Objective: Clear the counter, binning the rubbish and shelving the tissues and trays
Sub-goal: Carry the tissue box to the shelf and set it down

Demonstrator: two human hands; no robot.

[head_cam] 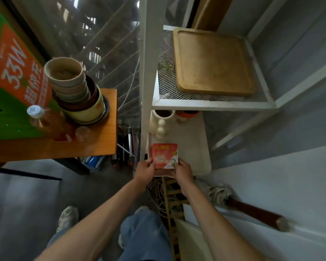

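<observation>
- Both your hands grip one red tissue pack point(165, 155): left hand point(146, 169) at its 9 o'clock edge, right hand point(183, 171) at 3 o'clock.
- Pack sits over the white lower shelf point(196, 151); wooden tray point(213, 63) lies on the mesh shelf at 12 o'clock.

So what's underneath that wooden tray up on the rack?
The wooden tray lies on a white mesh shelf. Below that shelf stand a white jug and an orange-rimmed container; the shelf covers whatever is further back.
</observation>
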